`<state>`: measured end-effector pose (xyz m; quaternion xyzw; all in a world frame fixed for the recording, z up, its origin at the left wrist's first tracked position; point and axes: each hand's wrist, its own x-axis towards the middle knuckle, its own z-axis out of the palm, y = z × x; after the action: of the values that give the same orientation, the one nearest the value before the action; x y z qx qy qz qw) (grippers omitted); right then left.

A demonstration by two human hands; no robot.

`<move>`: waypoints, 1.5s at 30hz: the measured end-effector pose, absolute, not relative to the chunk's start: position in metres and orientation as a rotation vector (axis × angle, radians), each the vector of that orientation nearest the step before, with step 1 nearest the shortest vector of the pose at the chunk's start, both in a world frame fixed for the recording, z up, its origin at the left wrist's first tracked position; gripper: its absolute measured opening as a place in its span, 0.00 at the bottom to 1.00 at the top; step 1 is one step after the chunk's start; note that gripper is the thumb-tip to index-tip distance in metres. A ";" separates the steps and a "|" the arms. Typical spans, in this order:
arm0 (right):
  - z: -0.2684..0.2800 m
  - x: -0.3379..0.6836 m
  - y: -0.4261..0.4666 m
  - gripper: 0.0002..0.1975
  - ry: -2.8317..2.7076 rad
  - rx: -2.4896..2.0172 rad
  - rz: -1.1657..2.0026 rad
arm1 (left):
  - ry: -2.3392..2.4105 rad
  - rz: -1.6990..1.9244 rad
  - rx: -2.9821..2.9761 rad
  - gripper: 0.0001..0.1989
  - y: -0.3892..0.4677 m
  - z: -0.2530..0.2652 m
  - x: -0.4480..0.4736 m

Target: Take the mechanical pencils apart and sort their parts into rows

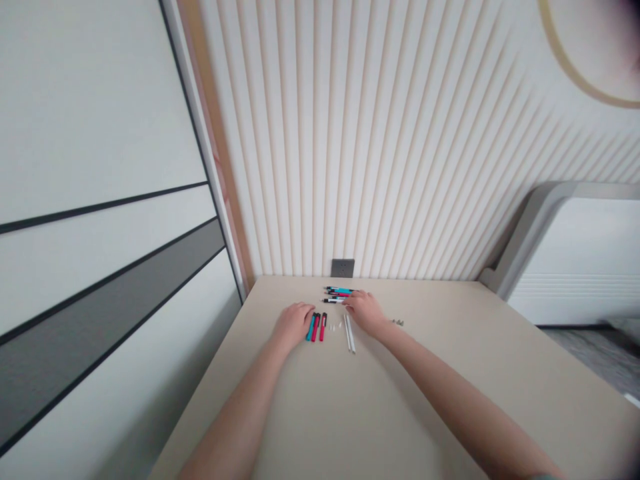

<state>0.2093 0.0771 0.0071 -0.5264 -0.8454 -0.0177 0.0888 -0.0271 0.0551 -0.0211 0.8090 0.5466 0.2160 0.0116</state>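
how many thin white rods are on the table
2: one thin white rod, a second rod close on its right, both beside the right hand, which might hide more.

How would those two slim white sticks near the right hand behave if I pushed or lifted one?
The white sticks might roll if pushed sideways, since they look slim and lie on a flat tabletop. They run straight, so they're probably fairly stiff. Being so thin, each is likely light.

Left arm [250, 401] stretched forward, bare, left hand [294, 323] back-side up, fingers curling inward! And the right arm [445, 393] slants in from the right, right hand [367, 312] low, fingers bent and pointing leftward!
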 end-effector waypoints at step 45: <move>-0.017 0.290 0.020 0.11 -2.059 -1.478 0.114 | 1.156 0.432 2.935 0.11 0.031 0.003 0.016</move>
<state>0.2903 0.0199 -0.0172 -0.5562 -0.7747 0.0431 0.2976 0.0155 0.0307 0.0031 0.9216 0.3629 0.1357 -0.0211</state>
